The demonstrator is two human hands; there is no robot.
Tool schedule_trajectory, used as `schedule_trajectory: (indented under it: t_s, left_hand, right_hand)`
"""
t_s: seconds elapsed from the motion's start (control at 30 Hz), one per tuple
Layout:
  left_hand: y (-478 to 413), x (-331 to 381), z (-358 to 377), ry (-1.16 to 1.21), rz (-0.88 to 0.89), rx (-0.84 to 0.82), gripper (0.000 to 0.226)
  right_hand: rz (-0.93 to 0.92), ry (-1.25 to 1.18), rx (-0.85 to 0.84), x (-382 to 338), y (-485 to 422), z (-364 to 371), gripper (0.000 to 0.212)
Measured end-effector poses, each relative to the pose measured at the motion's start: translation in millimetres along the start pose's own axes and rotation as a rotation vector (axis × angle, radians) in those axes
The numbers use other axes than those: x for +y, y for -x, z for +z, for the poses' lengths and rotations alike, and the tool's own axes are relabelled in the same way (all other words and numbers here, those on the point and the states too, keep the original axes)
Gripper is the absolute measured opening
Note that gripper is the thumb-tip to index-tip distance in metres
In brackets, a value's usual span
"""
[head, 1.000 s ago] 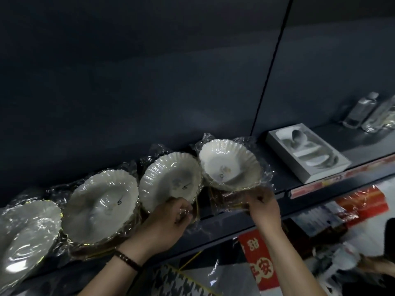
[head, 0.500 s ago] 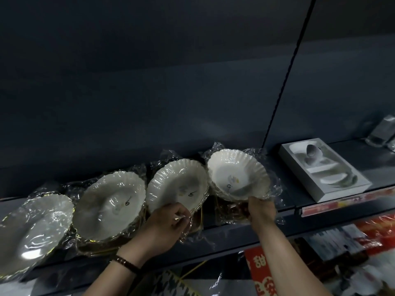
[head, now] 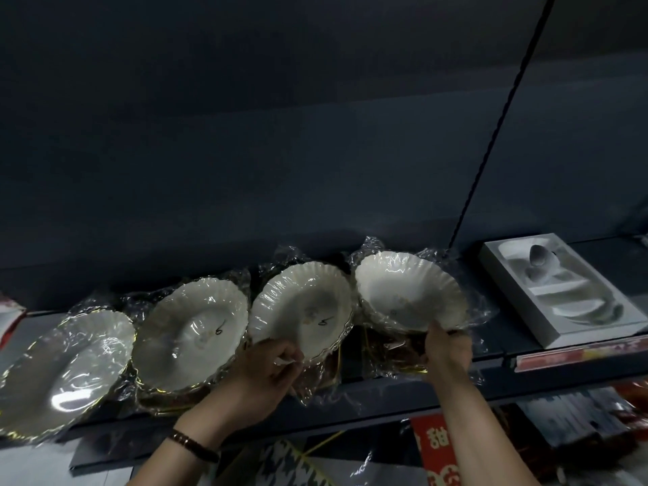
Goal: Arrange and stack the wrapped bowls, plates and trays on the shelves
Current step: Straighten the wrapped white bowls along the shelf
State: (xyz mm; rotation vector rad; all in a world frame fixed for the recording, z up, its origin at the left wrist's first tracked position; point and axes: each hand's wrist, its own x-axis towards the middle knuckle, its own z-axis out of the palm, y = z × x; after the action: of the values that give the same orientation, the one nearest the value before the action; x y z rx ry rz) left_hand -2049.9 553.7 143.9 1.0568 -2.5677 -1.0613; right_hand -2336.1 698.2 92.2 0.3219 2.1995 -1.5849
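On the dark shelf (head: 385,392) there is a row of four scalloped white bowls, each in clear plastic wrap and tilted toward the camera. The right grip (head: 447,349) grasps the near rim of the rightmost wrapped bowl (head: 410,292), with the thumb on top. The left grip (head: 266,377) has curled fingers and pinches the wrap at the near rim of the second wrapped bowl (head: 301,306). Further left are the third bowl (head: 191,327) and the leftmost bowl (head: 66,363). To the right, apart from the row, a white box (head: 519,310) holds a spoon (head: 540,261) and shallow dishes (head: 578,306) in moulded hollows.
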Motion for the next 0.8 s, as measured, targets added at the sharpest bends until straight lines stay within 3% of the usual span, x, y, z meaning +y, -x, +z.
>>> schedule_trajectory:
  t_s: [0.2,0.3,0.43,0.53,0.67,0.73,0.8]
  left_hand:
    - [4,-6,-14,0.050,-0.013,-0.016,0.003]
    - [4,-8,-32,0.114,-0.049,-0.006,0.006]
    - [7,-19,-59,0.282,-0.101,0.117,0.026]
    - [14,-30,-81,0.574,-0.228,0.219,0.036]
    - [34,-66,-116,0.886,-0.338,0.399,0.035]
    - [50,-98,-130,0.934,-0.370,0.474,0.028]
    - [70,-136,-145,0.781,-0.399,0.541,0.021]
  right_hand:
    - [-0.218,-0.207,0.117,-6,37,-1,0.032]
    - [-0.323,-0.267,0.099,-10,60,-3,0.026]
    - [-0.412,-0.226,-0.114,-19,98,8,0.035]
    - [-0.448,-0.168,-0.259,-19,137,33,0.032]
    - [-0.494,-0.040,-0.478,-11,195,78,0.030]
    - [-0.582,0.072,-0.568,-4,222,103,0.033]
    - [-0.611,0.180,-0.655,4,248,128,0.030]
